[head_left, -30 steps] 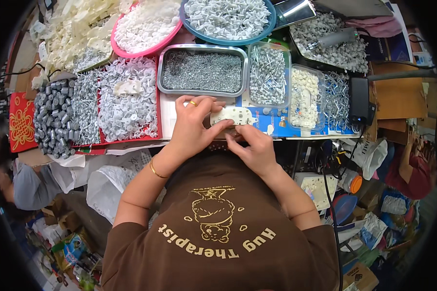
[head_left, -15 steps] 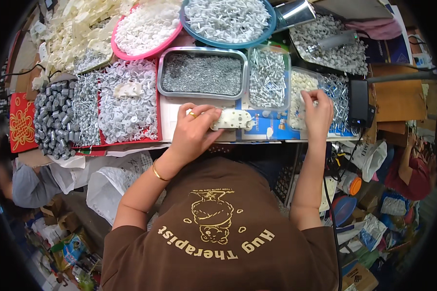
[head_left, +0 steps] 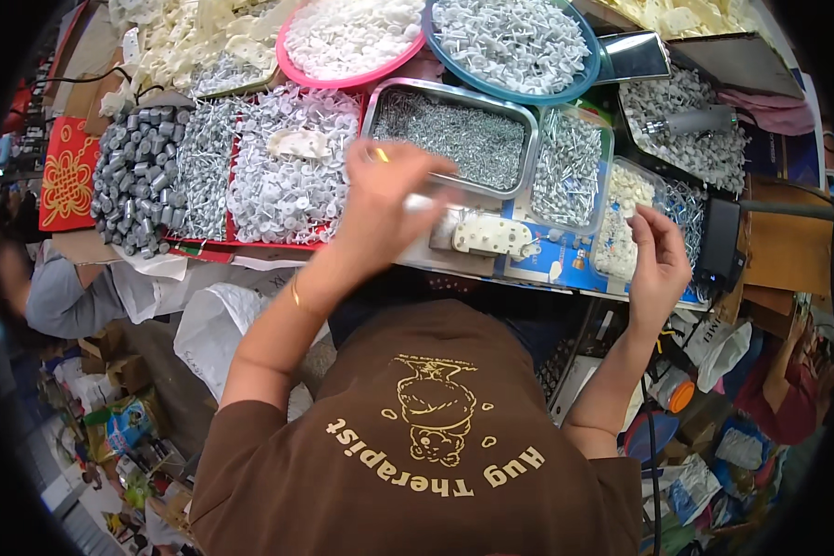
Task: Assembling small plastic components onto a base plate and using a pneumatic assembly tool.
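My left hand (head_left: 391,199) is raised over the table's front edge, between the white disc-headed parts (head_left: 287,204) and the metal tray (head_left: 532,157). Its fingers are smeared by motion, with a blurred white patch beside them, so I cannot tell what they hold. A cream plastic piece (head_left: 494,235), long and rounded with small holes, lies just right of it, untouched by either hand. Over the small cream parts (head_left: 612,246), my right hand (head_left: 663,264) has thumb and forefinger brought together; anything between them is too small to make out.
Behind stand a pink basin (head_left: 283,56) and a teal basin (head_left: 595,69) of white parts. Grey cylinders (head_left: 134,176) heap at the left. A clear container of metal pins (head_left: 565,167) sits right of the tray. A black box with a cable (head_left: 721,243) stands at the right edge.
My left hand has let go of the cream plastic piece and lifted up and to the left of it. My right hand stays over the small cream parts. The whole view has shifted.
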The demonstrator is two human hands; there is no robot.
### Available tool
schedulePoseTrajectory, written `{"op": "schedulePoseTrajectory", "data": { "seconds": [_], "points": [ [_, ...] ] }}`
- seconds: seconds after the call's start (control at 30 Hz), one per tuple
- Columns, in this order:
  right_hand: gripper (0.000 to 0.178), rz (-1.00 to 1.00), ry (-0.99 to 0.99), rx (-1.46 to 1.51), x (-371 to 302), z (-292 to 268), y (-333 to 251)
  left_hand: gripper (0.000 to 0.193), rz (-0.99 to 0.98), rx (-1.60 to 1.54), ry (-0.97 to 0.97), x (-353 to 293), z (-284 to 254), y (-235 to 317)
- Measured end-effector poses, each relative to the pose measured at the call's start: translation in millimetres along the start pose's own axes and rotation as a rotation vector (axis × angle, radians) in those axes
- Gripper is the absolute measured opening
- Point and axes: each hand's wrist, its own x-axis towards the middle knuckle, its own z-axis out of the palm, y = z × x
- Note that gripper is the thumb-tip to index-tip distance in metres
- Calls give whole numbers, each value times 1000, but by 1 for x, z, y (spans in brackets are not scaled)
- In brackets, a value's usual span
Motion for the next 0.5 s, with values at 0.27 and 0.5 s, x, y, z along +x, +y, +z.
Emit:
{"op": "schedulePoseTrajectory", "data": {
  "seconds": [0.27,0.5],
  "points": [
    [13,-309,-259,-45,-36,30,-33,10,77,197,20,35,35,-59],
    [19,-486,-295,-223,-42,50,-9,9,-18,132,28,34,42,-58]
  ]
}}
